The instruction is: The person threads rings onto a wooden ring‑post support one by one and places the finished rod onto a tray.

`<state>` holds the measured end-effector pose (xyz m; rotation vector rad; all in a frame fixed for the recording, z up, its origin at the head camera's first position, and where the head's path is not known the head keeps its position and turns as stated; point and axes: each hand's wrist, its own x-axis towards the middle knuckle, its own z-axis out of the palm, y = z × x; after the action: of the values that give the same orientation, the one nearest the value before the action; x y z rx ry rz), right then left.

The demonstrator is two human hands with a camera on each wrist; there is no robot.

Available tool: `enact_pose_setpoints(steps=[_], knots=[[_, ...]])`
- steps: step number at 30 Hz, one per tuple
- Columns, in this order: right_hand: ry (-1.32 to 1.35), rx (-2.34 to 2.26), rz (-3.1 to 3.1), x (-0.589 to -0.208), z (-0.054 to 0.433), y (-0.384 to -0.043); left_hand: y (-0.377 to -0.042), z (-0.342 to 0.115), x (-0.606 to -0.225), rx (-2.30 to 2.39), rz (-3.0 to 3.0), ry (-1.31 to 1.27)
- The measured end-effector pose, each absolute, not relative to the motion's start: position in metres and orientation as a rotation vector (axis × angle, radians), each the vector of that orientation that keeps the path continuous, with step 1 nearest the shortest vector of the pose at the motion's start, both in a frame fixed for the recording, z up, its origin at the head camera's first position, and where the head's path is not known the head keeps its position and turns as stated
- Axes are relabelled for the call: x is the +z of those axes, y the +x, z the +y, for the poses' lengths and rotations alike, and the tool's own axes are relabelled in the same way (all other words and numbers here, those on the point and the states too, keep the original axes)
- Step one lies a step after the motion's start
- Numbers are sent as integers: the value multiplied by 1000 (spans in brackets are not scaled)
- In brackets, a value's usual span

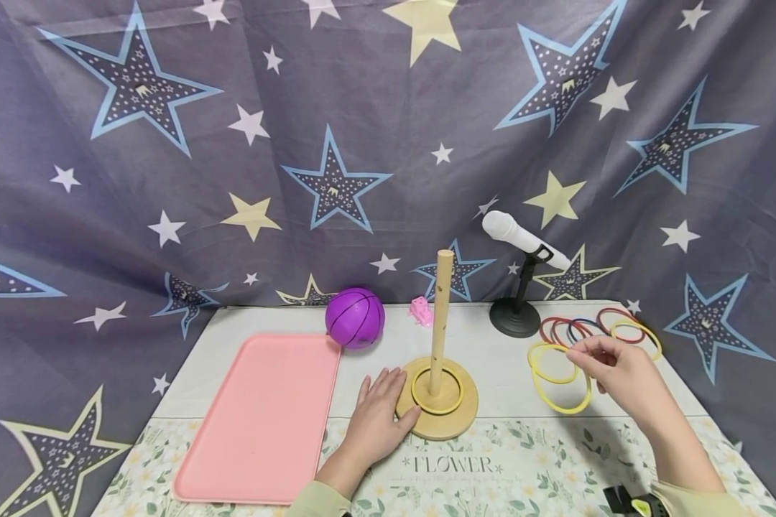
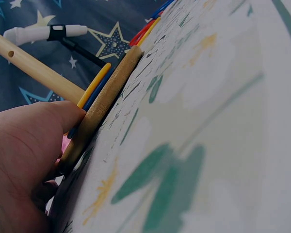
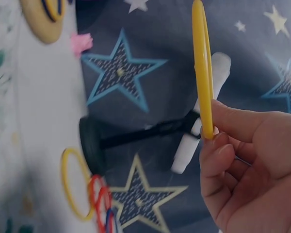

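My left hand rests against the left rim of a round wooden base, fingers outstretched and thumb at its front edge. From this base rises an upright wooden peg. Around the peg's foot lies a yellow ring, with a blue ring beneath it in the left wrist view. At the right, my right hand pinches another yellow ring between thumb and fingers, raised above the table. Behind it lie more rings, including a yellow ring, red rings and a blue ring.
A pink tray lies at the left. Toward the back are a purple ball, a small pink object and a white microphone on a black stand. A starry curtain hangs behind the table.
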<state>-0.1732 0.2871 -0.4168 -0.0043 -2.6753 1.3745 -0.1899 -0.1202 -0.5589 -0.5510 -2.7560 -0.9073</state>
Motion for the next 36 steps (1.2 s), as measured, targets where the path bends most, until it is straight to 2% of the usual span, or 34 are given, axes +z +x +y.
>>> enact_pose_setpoints(steps=[19, 36], knots=[[265, 1559, -2397, -342, 223, -183, -184, -117, -541, -864, -2781, -557], [336, 1694, -2149, -308, 171, -189, -185, -117, -542, -885, -2799, -535]])
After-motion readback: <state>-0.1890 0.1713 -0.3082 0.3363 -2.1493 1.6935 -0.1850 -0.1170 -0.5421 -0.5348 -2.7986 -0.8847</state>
